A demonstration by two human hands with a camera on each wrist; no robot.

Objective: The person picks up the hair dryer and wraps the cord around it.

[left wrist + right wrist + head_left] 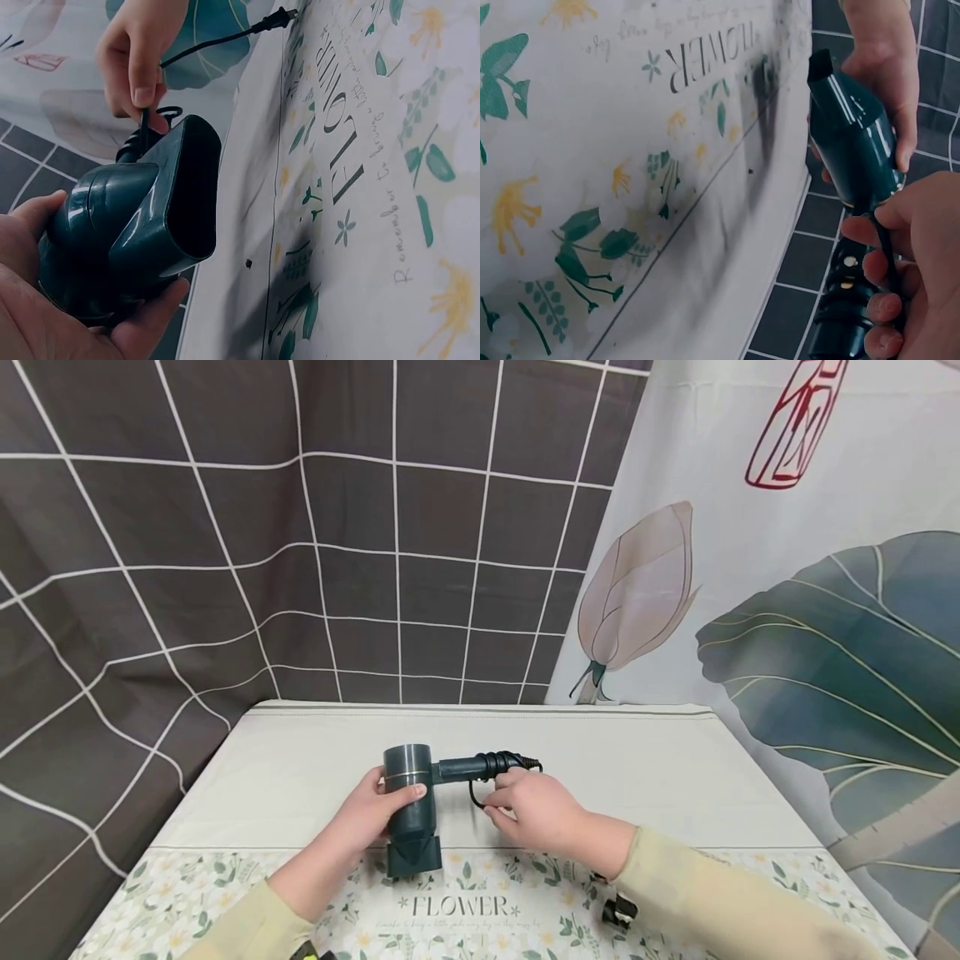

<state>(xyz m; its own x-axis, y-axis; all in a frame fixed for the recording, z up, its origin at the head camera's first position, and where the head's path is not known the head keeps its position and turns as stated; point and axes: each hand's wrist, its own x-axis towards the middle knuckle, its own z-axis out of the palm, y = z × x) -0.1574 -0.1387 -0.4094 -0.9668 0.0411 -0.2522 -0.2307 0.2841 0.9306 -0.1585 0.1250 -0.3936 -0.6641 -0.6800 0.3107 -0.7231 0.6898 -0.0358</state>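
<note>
A dark green hair dryer (409,822) is held above the table, its barrel upright in the head view and its flat nozzle (414,858) toward me. My left hand (369,810) grips the barrel, thumb across the near side. The handle (456,769) points right, with black cord (495,763) wound round its end. My right hand (542,810) pinches a loose length of that cord beside the handle. In the left wrist view, the plug (276,20) sticks out beyond the right hand on a free stretch of cord. Small buttons (850,262) show on the handle in the right wrist view.
Below lies a table with a white cloth (322,739), its near part printed with flowers and lettering. A dark checked curtain (442,510) hangs behind, and a white curtain (697,452) with plant prints hangs at right.
</note>
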